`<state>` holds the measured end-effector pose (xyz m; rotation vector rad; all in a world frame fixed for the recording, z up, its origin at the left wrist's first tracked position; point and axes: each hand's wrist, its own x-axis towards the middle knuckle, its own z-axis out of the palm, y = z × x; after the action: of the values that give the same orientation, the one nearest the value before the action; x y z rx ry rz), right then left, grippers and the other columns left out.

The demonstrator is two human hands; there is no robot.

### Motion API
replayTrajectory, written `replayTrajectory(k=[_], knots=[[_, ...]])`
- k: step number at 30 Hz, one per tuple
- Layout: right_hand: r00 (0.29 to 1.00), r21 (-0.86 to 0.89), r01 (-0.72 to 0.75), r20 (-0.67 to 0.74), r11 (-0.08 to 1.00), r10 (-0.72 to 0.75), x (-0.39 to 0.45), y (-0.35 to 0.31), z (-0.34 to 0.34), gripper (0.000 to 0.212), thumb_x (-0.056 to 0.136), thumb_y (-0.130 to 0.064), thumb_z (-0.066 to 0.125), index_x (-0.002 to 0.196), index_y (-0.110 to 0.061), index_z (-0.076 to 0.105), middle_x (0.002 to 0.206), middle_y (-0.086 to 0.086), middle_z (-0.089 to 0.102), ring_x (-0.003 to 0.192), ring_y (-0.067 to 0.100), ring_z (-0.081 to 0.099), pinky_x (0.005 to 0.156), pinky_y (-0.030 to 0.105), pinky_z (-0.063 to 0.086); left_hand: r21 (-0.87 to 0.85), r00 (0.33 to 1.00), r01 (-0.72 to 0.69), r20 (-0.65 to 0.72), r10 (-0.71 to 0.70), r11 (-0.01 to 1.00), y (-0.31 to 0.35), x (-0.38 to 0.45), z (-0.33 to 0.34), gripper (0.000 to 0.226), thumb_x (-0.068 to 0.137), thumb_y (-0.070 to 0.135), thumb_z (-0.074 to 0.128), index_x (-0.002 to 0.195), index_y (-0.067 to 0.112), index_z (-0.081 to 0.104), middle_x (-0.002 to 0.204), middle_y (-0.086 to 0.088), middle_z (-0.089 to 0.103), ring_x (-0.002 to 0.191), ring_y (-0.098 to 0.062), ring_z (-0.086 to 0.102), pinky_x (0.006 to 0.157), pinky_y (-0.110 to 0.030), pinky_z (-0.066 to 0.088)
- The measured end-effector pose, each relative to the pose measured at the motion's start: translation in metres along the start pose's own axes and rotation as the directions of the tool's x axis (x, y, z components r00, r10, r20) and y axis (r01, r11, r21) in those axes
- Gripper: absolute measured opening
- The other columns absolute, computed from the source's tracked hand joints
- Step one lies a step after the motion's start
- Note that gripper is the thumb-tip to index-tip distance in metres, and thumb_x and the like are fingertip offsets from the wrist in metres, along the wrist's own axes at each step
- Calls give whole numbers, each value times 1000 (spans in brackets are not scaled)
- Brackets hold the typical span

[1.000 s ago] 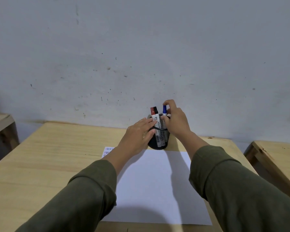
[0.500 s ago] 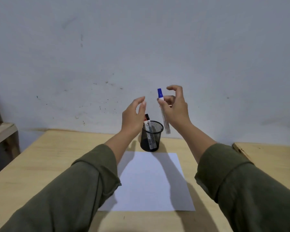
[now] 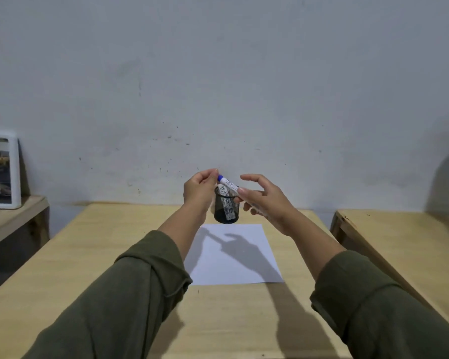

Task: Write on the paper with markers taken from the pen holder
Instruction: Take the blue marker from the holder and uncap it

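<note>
A blue-capped white marker (image 3: pixel 228 182) is held in the air between both hands, lying nearly level above the pen holder. My left hand (image 3: pixel 199 190) pinches its blue cap end. My right hand (image 3: pixel 263 199) grips the barrel, with the index finger raised. Behind and below them stands the black mesh pen holder (image 3: pixel 226 209) on the wooden table (image 3: pixel 94 255), with another marker (image 3: pixel 225 200) leaning inside it. A white sheet of paper (image 3: pixel 233 255) lies flat in front of the holder, crossed by the shadows of my hands.
A second wooden table (image 3: pixel 405 244) stands to the right, across a narrow gap. On the left a lower wooden shelf (image 3: pixel 8 224) carries a white-framed picture (image 3: pixel 0 173) leaning on the grey wall.
The marker has tipped from upright to nearly level. My left hand has come in and closed on its blue cap. The view has pulled back and tilted up.
</note>
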<state>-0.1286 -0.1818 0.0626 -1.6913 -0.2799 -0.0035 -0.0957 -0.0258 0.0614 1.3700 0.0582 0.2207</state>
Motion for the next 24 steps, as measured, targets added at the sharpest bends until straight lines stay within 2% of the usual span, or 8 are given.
replayTrajectory(k=[2,4,6,8,12,16,19,24], knots=[[1000,176,-21,16,984,18,-10,2,0,27,88,-25,62,115,-24,59,90,7,70,68,16,55,66,25,43,-54,995,59,-71,-63,997,0,-9,-2,21,88,29,60,103,15,65,81,12,61,77,1,56,78,-23,44],[1000,369,-13,-1,929,14,-18,3,4,23,89,-23,60,111,-21,61,87,4,70,68,14,57,65,22,46,-95,988,111,-101,-120,989,2,-20,0,20,87,33,61,96,16,65,77,11,61,73,0,56,66,-21,43],[998,480,12,-54,877,16,-23,4,12,21,87,-24,60,107,-19,63,81,2,71,66,12,59,62,19,47,-105,984,140,-93,-150,985,3,-31,4,20,85,36,62,90,16,64,76,10,60,68,0,54,58,-19,39],[993,504,36,-115,863,26,-25,4,20,15,89,-24,58,101,-17,64,74,1,71,64,12,60,59,19,46,-90,988,137,-56,-142,986,3,-39,5,20,83,37,64,84,18,64,78,8,62,69,0,55,57,-20,39],[986,566,59,-162,822,41,-23,1,28,14,92,-26,55,95,-15,63,66,1,69,59,10,60,55,18,45,-100,995,85,51,-80,991,8,-47,-3,15,86,36,61,89,22,63,87,7,64,76,-2,57,62,-20,41],[990,632,52,-136,773,44,-21,-1,34,16,94,-24,52,93,-16,65,65,0,70,58,8,62,58,17,49,-183,982,67,187,-32,981,10,-50,-12,23,95,25,49,115,23,60,95,15,62,87,1,57,74,-21,41],[991,669,44,-122,742,51,-20,0,40,16,93,-22,52,91,-16,67,65,2,70,57,8,63,58,17,51,-285,967,90,255,-15,954,11,-51,-12,27,97,19,43,121,23,55,103,18,62,92,5,57,75,-20,43],[995,694,11,-82,720,64,-20,-1,45,19,93,-22,51,94,-14,68,71,4,73,60,9,66,58,17,53,-327,968,103,251,-19,939,9,-47,-15,18,97,17,44,99,24,60,99,15,64,86,4,59,76,-20,43]])
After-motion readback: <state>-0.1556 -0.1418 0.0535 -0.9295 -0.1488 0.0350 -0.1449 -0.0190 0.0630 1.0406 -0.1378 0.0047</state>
